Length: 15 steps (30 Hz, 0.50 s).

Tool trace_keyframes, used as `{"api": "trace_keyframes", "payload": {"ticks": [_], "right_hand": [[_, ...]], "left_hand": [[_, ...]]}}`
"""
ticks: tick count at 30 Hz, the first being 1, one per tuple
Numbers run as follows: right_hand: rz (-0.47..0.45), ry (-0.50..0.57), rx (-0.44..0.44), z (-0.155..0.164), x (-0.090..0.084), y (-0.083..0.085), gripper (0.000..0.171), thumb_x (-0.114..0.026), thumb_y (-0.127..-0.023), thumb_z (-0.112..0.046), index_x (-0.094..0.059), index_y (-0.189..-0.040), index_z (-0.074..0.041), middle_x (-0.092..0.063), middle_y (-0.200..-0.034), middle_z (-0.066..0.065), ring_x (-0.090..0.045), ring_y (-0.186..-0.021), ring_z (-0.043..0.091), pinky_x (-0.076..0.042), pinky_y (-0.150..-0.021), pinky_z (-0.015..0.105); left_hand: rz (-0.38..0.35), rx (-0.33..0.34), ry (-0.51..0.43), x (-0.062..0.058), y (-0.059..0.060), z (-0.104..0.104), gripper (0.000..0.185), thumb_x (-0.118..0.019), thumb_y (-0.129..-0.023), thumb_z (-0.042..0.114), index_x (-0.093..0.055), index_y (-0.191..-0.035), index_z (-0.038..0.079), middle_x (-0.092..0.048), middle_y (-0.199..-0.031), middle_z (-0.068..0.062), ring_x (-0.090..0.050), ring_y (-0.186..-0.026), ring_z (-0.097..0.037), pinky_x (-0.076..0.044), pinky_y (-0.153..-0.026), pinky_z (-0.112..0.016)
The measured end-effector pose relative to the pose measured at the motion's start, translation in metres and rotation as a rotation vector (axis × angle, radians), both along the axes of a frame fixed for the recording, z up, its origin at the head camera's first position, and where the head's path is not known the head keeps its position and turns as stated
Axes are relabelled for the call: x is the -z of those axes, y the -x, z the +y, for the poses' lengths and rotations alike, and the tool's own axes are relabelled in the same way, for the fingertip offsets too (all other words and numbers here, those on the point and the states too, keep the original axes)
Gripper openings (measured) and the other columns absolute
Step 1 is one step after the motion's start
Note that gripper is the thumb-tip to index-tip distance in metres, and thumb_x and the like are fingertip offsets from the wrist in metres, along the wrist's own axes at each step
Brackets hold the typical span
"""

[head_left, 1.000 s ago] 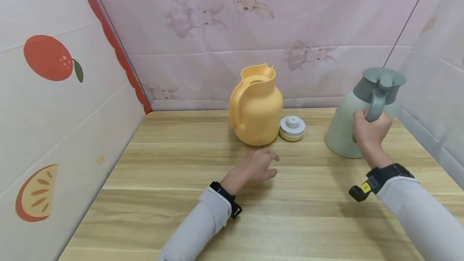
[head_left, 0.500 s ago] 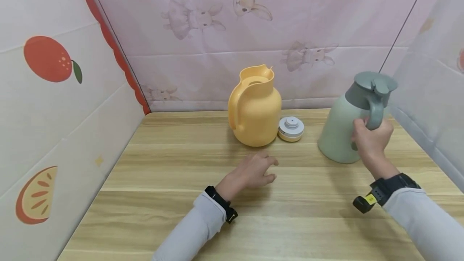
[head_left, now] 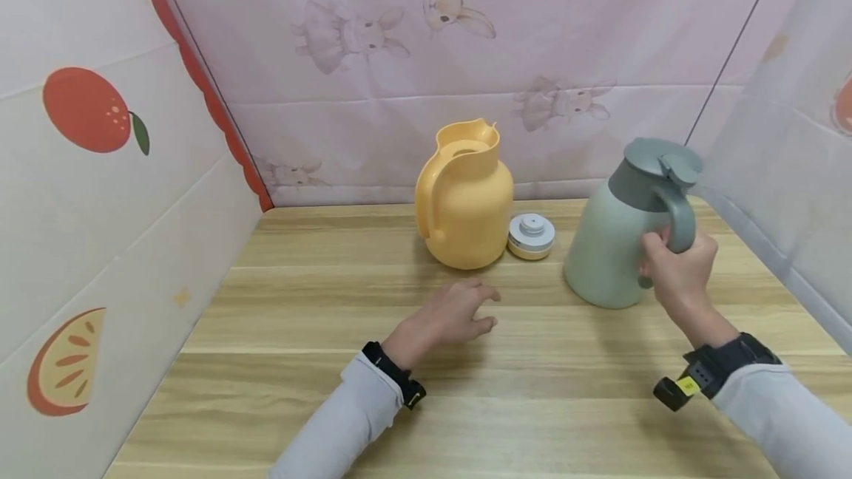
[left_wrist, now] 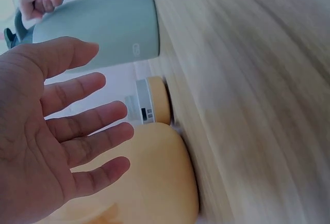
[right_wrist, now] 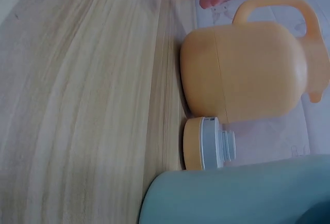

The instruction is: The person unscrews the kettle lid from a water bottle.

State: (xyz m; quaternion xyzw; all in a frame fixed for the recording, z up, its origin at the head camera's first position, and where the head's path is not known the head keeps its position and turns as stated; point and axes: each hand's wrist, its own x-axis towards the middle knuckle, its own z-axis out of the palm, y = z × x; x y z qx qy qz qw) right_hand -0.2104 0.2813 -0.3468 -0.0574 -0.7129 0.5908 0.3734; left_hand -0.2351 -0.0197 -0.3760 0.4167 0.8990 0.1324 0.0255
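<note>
My right hand (head_left: 675, 272) grips the grey handle of a pale green jug (head_left: 609, 242) with a grey lid, which stands tilted on the wooden table (head_left: 333, 361) at the right. A yellow jug (head_left: 466, 202) with no lid stands at the back middle, and its yellow and grey stopper (head_left: 530, 235) lies just right of it. My left hand (head_left: 449, 316) hovers open, fingers spread, in front of the yellow jug. The left wrist view shows my left hand (left_wrist: 51, 131), the green jug (left_wrist: 103, 30) and the stopper (left_wrist: 152, 102). The right wrist view shows the yellow jug (right_wrist: 247, 69), the stopper (right_wrist: 206, 144) and the green jug's base (right_wrist: 237, 193).
Cloth walls close the table in: a fruit-print panel (head_left: 93, 168) at the left, a rabbit-print panel (head_left: 466, 58) at the back and a pale panel (head_left: 799, 168) at the right.
My right hand has carried the green jug leftward and nearer, toward the stopper. My left hand has drifted slightly left and back.
</note>
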Motion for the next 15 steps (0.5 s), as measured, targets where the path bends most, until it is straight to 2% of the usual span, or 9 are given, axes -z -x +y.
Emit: {"api": "trace_keyframes", "payload": {"ticks": [5, 9, 15], "right_hand": [[0.053, 0.052, -0.082, -0.006, 0.000, -0.008, 0.020, -0.045, -0.074, 0.014, -0.039, -0.057, 0.005, -0.040, -0.040, 0.005, -0.039, -0.031, 0.014, -0.033, -0.034, 0.021], [0.090, 0.113, -0.171, -0.013, 0.001, -0.013, 0.021, -0.044, -0.073, 0.016, -0.038, -0.055, 0.007, -0.039, -0.039, 0.007, -0.038, -0.030, 0.015, -0.032, -0.034, 0.021], [0.109, 0.045, -0.222, -0.021, 0.003, -0.019, 0.023, -0.044, -0.073, 0.018, -0.038, -0.053, 0.006, -0.039, -0.039, 0.007, -0.038, -0.030, 0.015, -0.031, -0.034, 0.021]], "left_hand": [[-0.003, -0.004, -0.021, -0.005, 0.001, -0.005, 0.036, -0.063, -0.088, 0.027, -0.060, -0.120, 0.012, -0.057, -0.119, -0.003, -0.052, -0.109, -0.016, -0.040, -0.091, -0.029], [-0.004, -0.007, -0.040, -0.006, 0.000, -0.009, 0.036, -0.063, -0.088, 0.027, -0.060, -0.120, 0.012, -0.058, -0.118, -0.004, -0.053, -0.108, -0.016, -0.040, -0.091, -0.030], [0.002, -0.003, -0.068, -0.007, -0.002, -0.016, 0.033, -0.063, -0.088, 0.027, -0.061, -0.118, 0.012, -0.059, -0.115, -0.003, -0.054, -0.105, -0.017, -0.041, -0.089, -0.034]]}}
